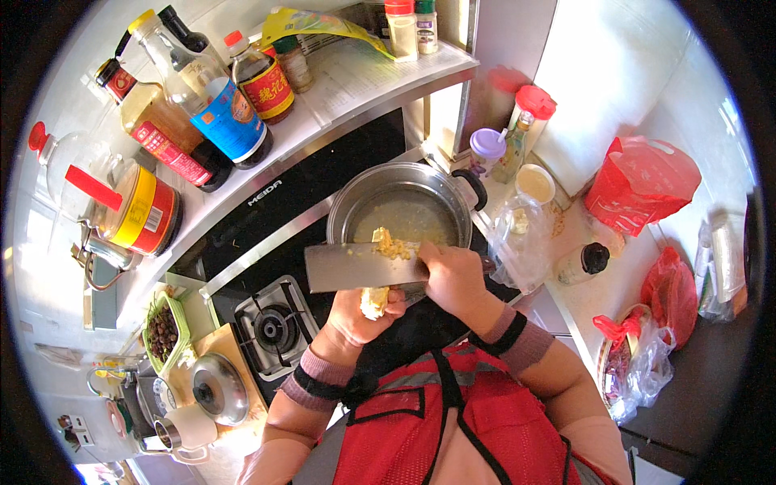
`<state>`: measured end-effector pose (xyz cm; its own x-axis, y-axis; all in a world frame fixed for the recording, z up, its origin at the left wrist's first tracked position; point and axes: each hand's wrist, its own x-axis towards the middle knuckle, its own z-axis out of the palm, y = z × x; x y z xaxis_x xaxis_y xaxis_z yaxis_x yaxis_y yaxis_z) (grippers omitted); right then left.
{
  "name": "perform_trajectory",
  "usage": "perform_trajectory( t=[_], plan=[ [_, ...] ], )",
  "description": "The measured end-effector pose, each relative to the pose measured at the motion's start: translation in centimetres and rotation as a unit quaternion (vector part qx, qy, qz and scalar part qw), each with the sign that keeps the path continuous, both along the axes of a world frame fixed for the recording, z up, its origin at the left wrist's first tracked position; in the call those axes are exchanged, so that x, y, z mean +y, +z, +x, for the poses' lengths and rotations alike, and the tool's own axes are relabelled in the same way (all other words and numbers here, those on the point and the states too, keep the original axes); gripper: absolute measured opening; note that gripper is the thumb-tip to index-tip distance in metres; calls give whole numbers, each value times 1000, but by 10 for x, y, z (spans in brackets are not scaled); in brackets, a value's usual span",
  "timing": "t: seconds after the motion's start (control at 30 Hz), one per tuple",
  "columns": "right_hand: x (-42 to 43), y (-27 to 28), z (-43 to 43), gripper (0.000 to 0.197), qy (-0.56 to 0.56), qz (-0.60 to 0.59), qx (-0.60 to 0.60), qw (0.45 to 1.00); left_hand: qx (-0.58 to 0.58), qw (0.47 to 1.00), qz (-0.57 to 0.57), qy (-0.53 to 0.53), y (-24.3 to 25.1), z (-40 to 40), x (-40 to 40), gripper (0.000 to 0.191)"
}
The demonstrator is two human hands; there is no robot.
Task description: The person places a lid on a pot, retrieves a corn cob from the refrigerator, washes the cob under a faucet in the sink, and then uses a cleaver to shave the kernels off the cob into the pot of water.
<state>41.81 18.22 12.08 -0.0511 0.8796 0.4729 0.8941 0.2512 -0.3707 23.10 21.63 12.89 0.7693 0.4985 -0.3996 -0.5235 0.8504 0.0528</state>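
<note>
My right hand [454, 279] grips the handle end of a steel cleaver [345, 267], its broad blade lying across the near side of a steel pot [335, 212]. Yellow bits, seemingly corn kernels [400, 249], cling to the blade. Under it, my left hand [357, 318] is closed around a pale yellow piece, apparently a corn cob [374, 303]. One end pokes out beyond the blade over the pot; its middle is hidden. Cloudy liquid [406, 209] with yellow bits fills the lower part of the pot, which sits on the black gas stove.
A bare gas burner [273, 327] lies to the left, with a pot lid [219, 389] and a green basket of dark fruit [163, 333] beyond. Sauce bottles [233, 121] line the shelf above. At right are a clear plastic bag [521, 242], a cup [487, 145] and a red bag [636, 182].
</note>
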Motion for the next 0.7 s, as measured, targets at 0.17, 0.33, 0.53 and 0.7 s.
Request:
perform_trajectory(
  t=[0.17,0.33,0.53,0.7],
  plan=[
    [-6,4,2,11,2,-24,-8,1000,16,999,-13,-26,-1,-13,-3,28],
    [-11,-8,13,13,3,-40,9,999,-19,999,13,-42,-9,-24,-13,36],
    [-8,-11,32,18,-81,-158,7,984,-2,995,71,-66,13,-27,-17,43],
    [-9,-8,17,18,-77,-133,79,985,-3,996,72,-55,3,-21,-10,49]
  ],
)
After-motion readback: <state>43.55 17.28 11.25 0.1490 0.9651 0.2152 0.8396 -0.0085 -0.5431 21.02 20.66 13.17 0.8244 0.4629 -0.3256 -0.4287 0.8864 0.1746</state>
